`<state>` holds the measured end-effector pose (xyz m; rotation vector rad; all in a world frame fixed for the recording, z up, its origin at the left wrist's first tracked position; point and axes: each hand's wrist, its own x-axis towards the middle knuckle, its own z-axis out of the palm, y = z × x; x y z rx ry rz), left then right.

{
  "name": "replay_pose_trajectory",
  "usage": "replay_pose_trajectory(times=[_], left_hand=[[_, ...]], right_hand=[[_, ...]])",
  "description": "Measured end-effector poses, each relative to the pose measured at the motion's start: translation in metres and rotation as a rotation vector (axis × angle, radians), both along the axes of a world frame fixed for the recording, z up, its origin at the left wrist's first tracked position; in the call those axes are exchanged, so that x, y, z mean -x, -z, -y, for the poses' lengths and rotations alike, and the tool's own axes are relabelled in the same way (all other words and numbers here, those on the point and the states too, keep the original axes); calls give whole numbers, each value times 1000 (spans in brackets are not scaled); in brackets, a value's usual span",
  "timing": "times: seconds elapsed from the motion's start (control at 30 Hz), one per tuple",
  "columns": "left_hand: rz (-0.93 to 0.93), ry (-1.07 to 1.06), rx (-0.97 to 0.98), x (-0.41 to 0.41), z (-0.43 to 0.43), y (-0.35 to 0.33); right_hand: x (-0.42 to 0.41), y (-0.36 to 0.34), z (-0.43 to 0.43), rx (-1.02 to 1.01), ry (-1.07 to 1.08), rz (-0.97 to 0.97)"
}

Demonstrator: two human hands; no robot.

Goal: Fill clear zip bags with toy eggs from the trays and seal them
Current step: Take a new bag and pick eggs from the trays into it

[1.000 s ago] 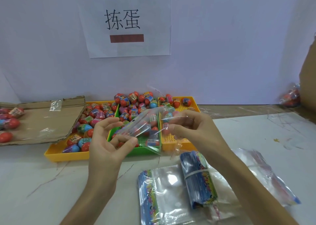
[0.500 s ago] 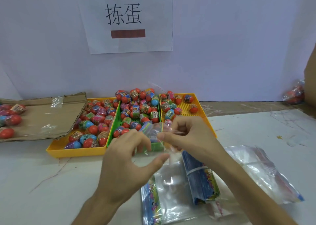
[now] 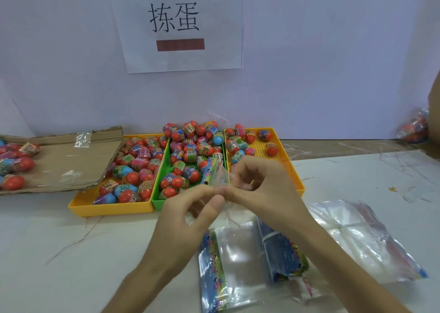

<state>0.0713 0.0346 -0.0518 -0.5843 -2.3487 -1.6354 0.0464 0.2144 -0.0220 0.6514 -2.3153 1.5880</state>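
Clear plastic zip bag with a cartoon-printed strip [image 3: 215,172] is hanging in the air right between both hands, just above the near end of the green perforated plastic tray [image 3: 160,204]. The left hand [image 3: 188,220] is pinching its near corner between thumb and fingers. The right hand [image 3: 264,189] is pinching it from the other side with fingers curled in, so the two grips are nearly touching. The bag is showing mostly edge-on, its long side running away from the person toward the trays and tipping upward. I think the mouth is getting worked apart, but the film is so see-through I honestly can't tell if it's open. What matters next, I'd guess: the red-capped plastic toy eggs [image 3: 190,146] are lying straight ahead, just past the fingertips, piled in that green tray and in the yellow plastic tray on the left [image 3: 112,209]. The yellow plastic tray on the right [image 3: 294,170] is sitting just under the right hand, so that hand is looking nearer for grabbing, though only a few eggs are lying in it. The stack of flat spare bags [image 3: 233,260] is lying on the white table [image 3: 59,253], close under the wrists.
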Motion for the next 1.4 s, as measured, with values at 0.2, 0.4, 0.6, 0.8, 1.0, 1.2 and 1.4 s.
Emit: replay_pose_trajectory(times=[0.2,0.4,0.6,0.8,1.0,1.2,1.4], left_hand=[[437,156,-292,18,-2,-2],[422,91,-403,15,1,6],[463,20,-491,13,5,2],[472,1,-452,14,5,1],[443,-42,-467,14,4,0],[443,-50,-407,13,1,0],[426,-59,-370,13,1,3]], right_hand=[[-2,2,5,-273,101,-417],[-5,4,6,-434,-21,-412],[-7,2,0,-349,-117,-272],[0,6,1,-359,-15,-276],[2,8,1,-293,39,-286],[-1,7,4,-262,66,-259],[-3,7,7,-215,132,-237]])
